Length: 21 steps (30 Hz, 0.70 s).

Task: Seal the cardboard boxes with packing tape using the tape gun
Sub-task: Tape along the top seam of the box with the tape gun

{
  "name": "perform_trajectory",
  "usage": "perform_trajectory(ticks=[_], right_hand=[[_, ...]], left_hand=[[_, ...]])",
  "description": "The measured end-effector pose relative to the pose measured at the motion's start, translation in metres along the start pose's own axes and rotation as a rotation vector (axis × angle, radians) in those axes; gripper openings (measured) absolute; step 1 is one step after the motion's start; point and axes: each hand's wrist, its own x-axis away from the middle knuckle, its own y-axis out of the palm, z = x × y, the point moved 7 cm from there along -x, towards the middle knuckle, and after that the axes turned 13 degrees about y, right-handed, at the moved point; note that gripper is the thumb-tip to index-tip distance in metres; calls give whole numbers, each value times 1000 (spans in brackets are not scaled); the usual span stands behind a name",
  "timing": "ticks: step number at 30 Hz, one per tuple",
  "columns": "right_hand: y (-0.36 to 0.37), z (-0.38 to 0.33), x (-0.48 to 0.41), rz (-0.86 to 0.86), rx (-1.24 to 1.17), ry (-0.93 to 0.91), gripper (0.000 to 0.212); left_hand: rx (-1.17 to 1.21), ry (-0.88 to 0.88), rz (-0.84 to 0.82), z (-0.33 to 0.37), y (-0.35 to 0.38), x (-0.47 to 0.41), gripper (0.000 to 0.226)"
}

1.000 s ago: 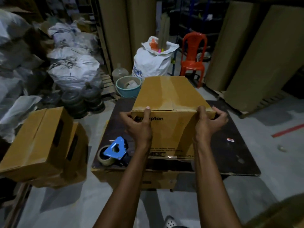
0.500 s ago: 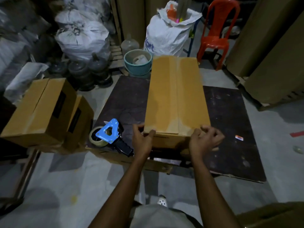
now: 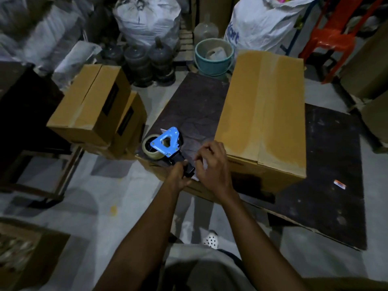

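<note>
L hand grips the black handle of the tape gun, fingers wrapped round it. Gun, w/ blue frame + tape roll, lies at the near-left corner of the dark board. R hand is just beside the handle, fingers curled; can't tell if it holds anything. Long cardboard box sits on the board right of the gun, flaps closed. Two side boxes at left, black labels unreadable. White sack behind reads "…art" in blue. Small sticker on the board, text too small.

Blue letters "art" on white sack, rest hidden, black labels on cardboard boxes unreadable
</note>
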Motion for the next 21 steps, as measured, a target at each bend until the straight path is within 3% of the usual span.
perform_trajectory(ticks=[3, 7, 11, 16, 18, 21], right_hand=[[19, -2, 9, -106, -16, 16, 11], [40, 2, 14, -276, 35, 79, 8], [67, 20, 17, -470, 36, 355, 24], [94, -5, 19, -672, 39, 738, 58], [111, -21, 23, -718, -143, 877, 54], [128, -36, 31, -579, -514, 1152, 34]], left_hand=[[-46, 13, -102, -9, -5, -6, 28], [31, 65, 8, -8, -20, -7, 28], [68, 182, 75, 9, -36, 20, 12], [-481, 435, 159, 32, -73, 57, 16], [-661, 563, 140, 41, -73, 78, 32], [-760, 762, 65, 43, -74, 108, 52]])
